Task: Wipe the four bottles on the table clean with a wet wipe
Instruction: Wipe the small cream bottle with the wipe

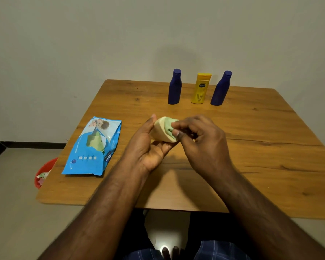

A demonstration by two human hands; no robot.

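While left hand [148,145] grips cream bottle [160,131], right hand [199,139] pinches green wipe [169,125]; wipe pack [94,147] open.

We see a bench [251,128] of wood with dark grain and knots under a soft sheen. The two blue bottles [174,87] look like matt plastic; the yellow bottle [201,89] is glossier plastic. The wipes pack [90,147] is shiny, crinkled film, and the green wipe [168,125] looks like soft cloth.
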